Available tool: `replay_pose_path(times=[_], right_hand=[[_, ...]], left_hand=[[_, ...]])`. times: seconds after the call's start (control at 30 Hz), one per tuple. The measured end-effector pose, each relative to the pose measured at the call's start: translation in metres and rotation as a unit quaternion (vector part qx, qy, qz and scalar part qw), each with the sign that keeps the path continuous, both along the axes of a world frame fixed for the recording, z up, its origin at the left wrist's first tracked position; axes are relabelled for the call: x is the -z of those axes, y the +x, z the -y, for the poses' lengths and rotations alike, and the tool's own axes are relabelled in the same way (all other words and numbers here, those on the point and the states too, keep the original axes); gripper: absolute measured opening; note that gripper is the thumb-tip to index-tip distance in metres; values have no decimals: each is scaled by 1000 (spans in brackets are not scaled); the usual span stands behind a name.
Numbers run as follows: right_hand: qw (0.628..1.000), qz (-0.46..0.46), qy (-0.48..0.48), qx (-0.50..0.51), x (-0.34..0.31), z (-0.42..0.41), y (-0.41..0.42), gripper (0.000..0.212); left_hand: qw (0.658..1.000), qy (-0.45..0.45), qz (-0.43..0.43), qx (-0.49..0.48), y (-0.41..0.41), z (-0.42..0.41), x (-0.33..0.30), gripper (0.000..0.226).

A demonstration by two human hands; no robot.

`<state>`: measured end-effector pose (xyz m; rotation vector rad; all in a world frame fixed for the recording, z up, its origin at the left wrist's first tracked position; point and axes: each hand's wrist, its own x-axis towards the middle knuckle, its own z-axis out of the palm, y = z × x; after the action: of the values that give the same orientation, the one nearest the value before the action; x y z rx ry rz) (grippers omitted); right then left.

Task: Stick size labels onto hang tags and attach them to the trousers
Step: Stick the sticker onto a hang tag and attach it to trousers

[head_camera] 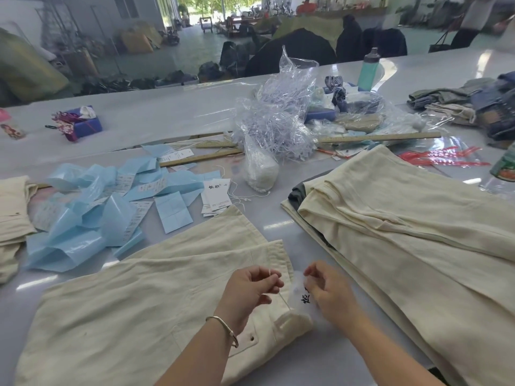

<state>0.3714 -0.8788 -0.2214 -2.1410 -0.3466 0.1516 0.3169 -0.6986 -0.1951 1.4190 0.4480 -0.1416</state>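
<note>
Cream trousers [139, 296] lie flat on the table before me, waistband to the right. My left hand [250, 288] pinches a thin white string [282, 298] that runs down to a belt loop [287, 320]. My right hand [328, 291] holds a white hang tag [299, 296] with black characters, blurred, just above the waistband. A small stack of white hang tags [216, 197] with loose strings lies further back. Blue backing sheets with size labels [106, 207] are strewn at the left.
A pile of folded cream trousers [404, 218] fills the right side. A clear bag of plastic fasteners [276, 121], a white bundle of strings [260, 169], wooden rulers [379, 137], a green bottle [367, 69] and red strips [443, 158] lie behind.
</note>
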Motion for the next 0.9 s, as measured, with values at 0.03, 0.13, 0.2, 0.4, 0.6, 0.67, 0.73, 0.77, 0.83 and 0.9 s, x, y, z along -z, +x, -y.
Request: replay_pose_path(times=[0.03,0.13,0.2,0.4,0.6,0.67,0.73,0.77,0.83,0.9], right_hand=[[997,31,-74,-19,4,-3,0,14],[984,101,-136,-48,17,-5,-3,13],[987,89,-116,-60,22,-6,-6,17],[989,45,-104,-100,28,-9,-3,5],[980,68,-90,-164,28,-5,-3,14],[975,56,-94,-194,26,-4,1,18],[972,34,-99,-212,23,-3,4,13],[971,28,-101,-217,21,-3,5,10],[970,27,-108,-215,22,-3,5,5],[972,26,-115,-205,24,-4,3,3]], left_hand=[[1000,24,5,-3,-2,1,1,11],[996,92,12,-9,-5,0,8,19],[988,151,14,2,-4,-2,13,23],[938,332,53,80,-4,6,22,41],[880,447,53,150,-5,12,21,35],[864,478,51,149,-4,11,21,33],[855,499,48,134,-3,9,21,32],[854,501,48,129,-4,9,21,31],[858,494,52,130,-4,9,20,26],[865,478,57,141,-6,11,20,24]])
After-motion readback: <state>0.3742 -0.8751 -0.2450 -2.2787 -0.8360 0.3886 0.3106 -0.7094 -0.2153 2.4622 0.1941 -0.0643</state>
